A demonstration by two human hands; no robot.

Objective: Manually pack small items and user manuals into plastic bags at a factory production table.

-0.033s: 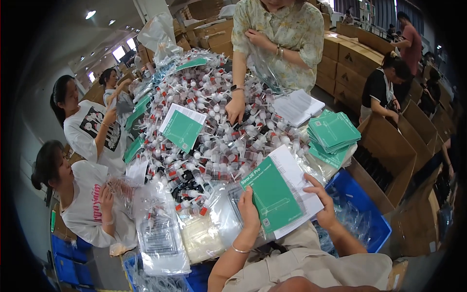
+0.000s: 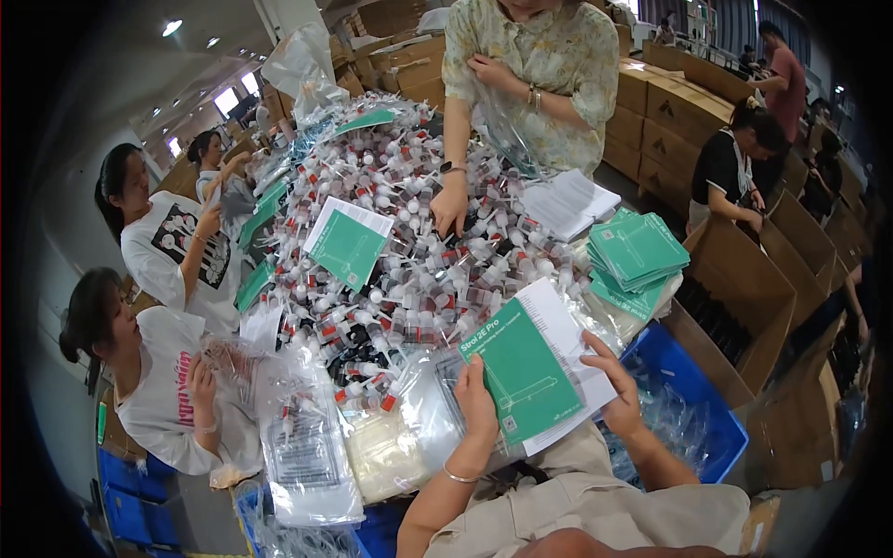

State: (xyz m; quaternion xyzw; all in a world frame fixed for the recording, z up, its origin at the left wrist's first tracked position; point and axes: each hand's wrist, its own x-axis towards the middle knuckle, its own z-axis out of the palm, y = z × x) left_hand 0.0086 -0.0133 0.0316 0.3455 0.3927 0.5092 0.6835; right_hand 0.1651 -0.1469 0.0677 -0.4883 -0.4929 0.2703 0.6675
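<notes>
My left hand [image 2: 477, 398] grips the left edge of a green booklet [image 2: 532, 383], its thumb on the cover. White printed sheets [image 2: 564, 323] lie behind the booklet and stick out to its right. At their right edge, my right hand [image 2: 618, 381] holds these sheets, fingers partly spread. Beyond the booklet spreads a large heap of small clear bottles [image 2: 409, 237] with white nozzle tips and red parts. Another green booklet with white paper [image 2: 349, 244] lies on the heap. A stack of green booklets [image 2: 640, 251] sits to the right, next to white sheets [image 2: 569, 205].
Clear plastic bags [image 2: 312, 456] lie along the near edge. A blue bin [image 2: 735, 446] holds more bags at my right, beside an open cardboard box [image 2: 777, 307]. A person opposite reaches a hand [image 2: 450, 206] into the heap. Other people stand along the left side.
</notes>
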